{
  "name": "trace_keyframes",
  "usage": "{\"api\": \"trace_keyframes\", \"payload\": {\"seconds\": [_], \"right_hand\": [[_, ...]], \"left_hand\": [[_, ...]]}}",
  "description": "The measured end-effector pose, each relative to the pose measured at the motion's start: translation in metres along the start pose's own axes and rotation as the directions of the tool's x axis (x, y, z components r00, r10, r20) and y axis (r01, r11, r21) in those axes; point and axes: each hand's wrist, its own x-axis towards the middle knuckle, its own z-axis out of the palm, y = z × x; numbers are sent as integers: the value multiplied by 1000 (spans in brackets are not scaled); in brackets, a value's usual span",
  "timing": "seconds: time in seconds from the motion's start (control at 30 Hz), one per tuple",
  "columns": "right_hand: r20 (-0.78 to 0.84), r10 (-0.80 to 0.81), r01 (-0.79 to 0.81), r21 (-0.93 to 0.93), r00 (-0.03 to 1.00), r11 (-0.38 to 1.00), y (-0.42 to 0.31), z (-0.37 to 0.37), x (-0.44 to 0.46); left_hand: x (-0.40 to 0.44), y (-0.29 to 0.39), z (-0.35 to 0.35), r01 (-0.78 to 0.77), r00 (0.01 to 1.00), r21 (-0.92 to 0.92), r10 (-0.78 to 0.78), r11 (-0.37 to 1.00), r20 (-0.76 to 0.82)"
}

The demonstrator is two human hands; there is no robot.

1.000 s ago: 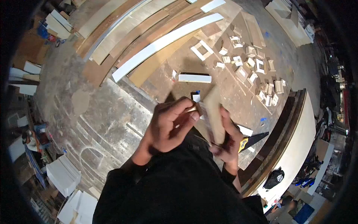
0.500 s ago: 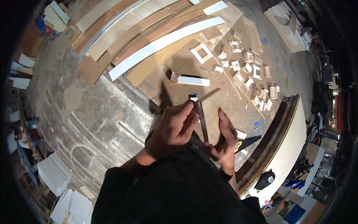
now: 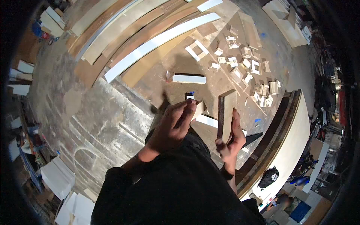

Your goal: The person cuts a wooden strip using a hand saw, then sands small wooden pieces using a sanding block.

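Observation:
A short, thick wooden piece (image 3: 227,114) with a dark edge stands upright in my right hand (image 3: 233,137), its fingers along the right side and the thumb at the lower end. My left hand (image 3: 174,120) is to the left, apart from that piece, with thumb and fingertips pressed together. Whatever is between those fingertips is too small to make out. Just beyond them lies a pale wood block (image 3: 198,108), beside a white strip (image 3: 207,120). The dark blade of a saw (image 3: 254,138) shows right of my right hand.
Long boards (image 3: 161,39) lie at the upper left. A white-faced bar (image 3: 189,79) is on the floor ahead. Several small wooden frames (image 3: 255,67) are scattered at the upper right. A bench with a pale top (image 3: 296,127) runs along the right, holding a black bag (image 3: 268,177).
My right hand has moved the wooden piece away from my left hand, to the right, and turned it more upright. My left hand no longer touches it.

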Motion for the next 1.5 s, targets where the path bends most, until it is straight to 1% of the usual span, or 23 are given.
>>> {"api": "trace_keyframes", "payload": {"seconds": [0.1, 0.17, 0.23, 0.27, 0.3, 0.37, 0.5, 0.53, 0.57, 0.6, 0.63, 0.67, 0.7, 0.73, 0.77, 0.9, 0.97, 1.03, 1.23, 1.3, 1.37, 1.43, 1.5], "right_hand": [[86, -121, 129, -106, 989, 986, 1, -4, 0], [87, -41, 34, 88, 995, 996, 3, 3, -1], [91, 50, -57, 73, 995, 996, -7, 7, 0], [83, 47, -53, 71, 995, 996, -6, 10, -1], [67, 32, -39, 94, 997, 995, -3, 13, -2], [40, 38, -42, 124, 999, 991, 4, 15, -9], [157, 4, -7, 19, 988, 1000, 25, 5, -20], [137, 83, -98, 102, 987, 990, 25, 8, -21], [122, 163, -184, 189, 979, 965, 21, 13, -24], [121, 170, -192, 195, 978, 962, 26, 14, -30], [166, 140, -159, 104, 976, 982, 37, 14, -39], [214, 117, -122, 10, 970, 992, 47, 10, -51], [211, 124, -128, 8, 970, 992, 58, 4, -61], [273, 172, -156, -80, 947, 985, 68, -4, -68], [329, 225, -178, -166, 917, 970, 77, -14, -77], [157, 446, -472, 221, 881, 854, 84, -33, -93], [42, 343, -344, 205, 938, 916, 100, -39, -100], [40, 326, -327, 172, 945, 929, 104, -44, -98], [20, 412, -409, 167, 911, 897, 108, -50, -106], [37, 521, -516, 213, 853, 829, 110, -58, -112], [3, 509, -501, 179, 861, 847, 110, -72, -112], [-41, 518, -500, 211, 854, 840, 124, -84, -117], [-64, 520, -492, 244, 852, 836, 141, -93, -122]], "left_hand": [[2, -5, 18, 75, 997, -236, -69, 969, 36], [7, -6, 21, 121, 992, -401, -119, 908, 30], [27, -3, 14, 638, 769, -690, -329, 342, 548], [18, 1, 28, 585, 757, -791, -471, 178, 454], [23, 3, 31, 586, 759, -790, -464, 181, 457], [24, 8, 30, 553, 716, -831, -479, -55, 508], [11, 7, 35, 581, 793, -734, -446, 352, 414], [4, 3, 39, 726, 652, -652, -520, 218, 552], [0, -4, 44, 736, 641, -644, -524, 210, 561], [0, -15, 49, 415, 908, -588, -358, 695, 218], [-1, -24, 54, -30, 998, -303, 13, 952, -57], [-4, -37, 52, -3, 1000, -224, -2, 975, -23], [-6, -49, 49, 18, 1000, -141, -17, 990, 11], [-5, -53, 56, 403, 866, -591, -499, 698, 1], [-6, -59, 65, 508, 540, -855, -812, 103, 223], [-32, -123, 105, 653, 629, -656, -753, 379, 192], [-30, -135, 149, 731, 602, -599, -722, 326, 342], [-28, -161, 212, 642, 767, -372, -556, 670, 321], [-3, -179, 327, 492, 837, -33, -463, 870, 291], [-8, -174, 319, 231, 966, 100, -241, 968, 93], [-23, -167, 300, 232, 971, 391, -191, 890, -141], [-25, -144, 269, 505, 831, 568, -545, 650, -114], [-40, -144, 252, 558, 784, 517, -617, 649, -72]]}}
